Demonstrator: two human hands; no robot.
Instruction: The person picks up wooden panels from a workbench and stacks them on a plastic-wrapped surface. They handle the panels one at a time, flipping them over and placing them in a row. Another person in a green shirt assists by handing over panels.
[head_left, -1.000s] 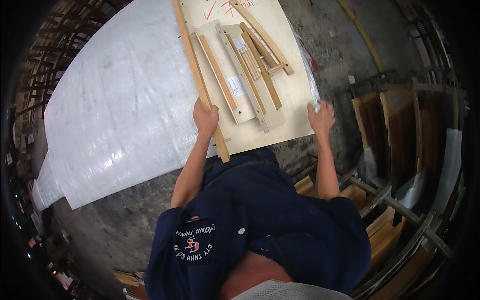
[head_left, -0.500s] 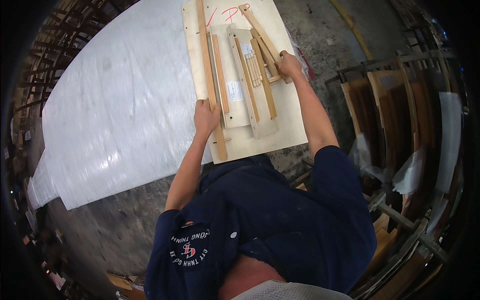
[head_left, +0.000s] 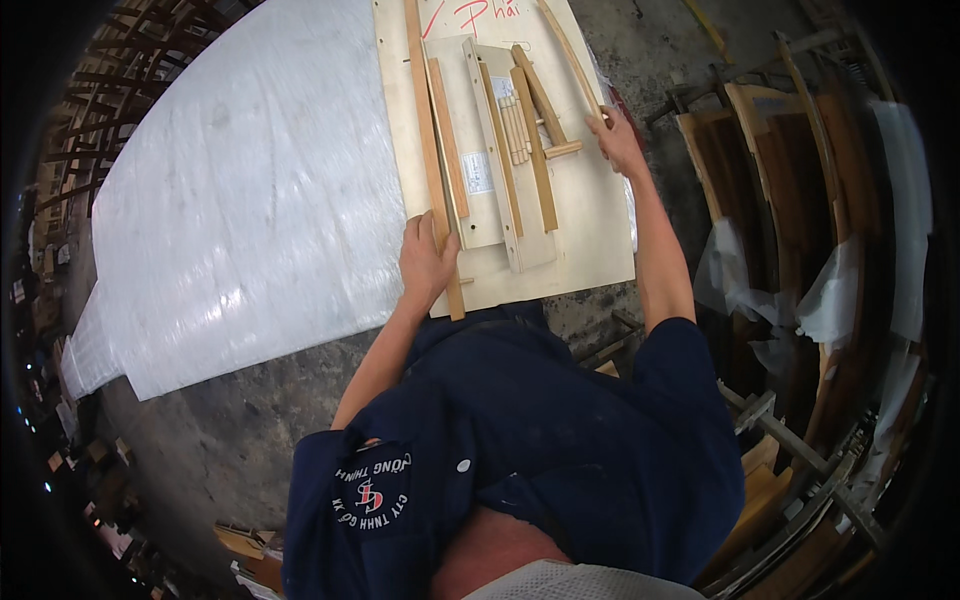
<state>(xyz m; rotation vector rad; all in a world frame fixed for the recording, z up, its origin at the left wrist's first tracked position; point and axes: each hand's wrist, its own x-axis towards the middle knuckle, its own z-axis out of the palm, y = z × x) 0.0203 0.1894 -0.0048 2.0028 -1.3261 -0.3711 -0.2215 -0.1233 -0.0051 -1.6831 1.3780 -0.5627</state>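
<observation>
A pale plywood panel (head_left: 590, 235) lies before me with red handwriting at its far end. Along its left edge runs a long wooden strip (head_left: 424, 120), its near part gripped by my left hand (head_left: 428, 262). Close to the panel's right edge, my right hand (head_left: 618, 143) is closed on the near end of another wooden strip (head_left: 566, 45), which slants toward the far side. Between my hands are a narrow board (head_left: 535, 252), thin wooden slats (head_left: 545, 195), several short dowels (head_left: 514, 130) and an angled wooden piece (head_left: 540, 90) with a short crosspiece.
A large stack surface wrapped in shiny plastic film (head_left: 240, 200) adjoins the panel on the left. To the right, a metal rack (head_left: 800, 445) holds upright brown boards (head_left: 720, 160), some with plastic film. Slatted dark wooden frames (head_left: 130, 90) stand at the far left.
My right hand has moved its strip rightward, away from the angled piece, to the panel's right edge. My left hand stays on the left strip. The view has shifted slightly.
</observation>
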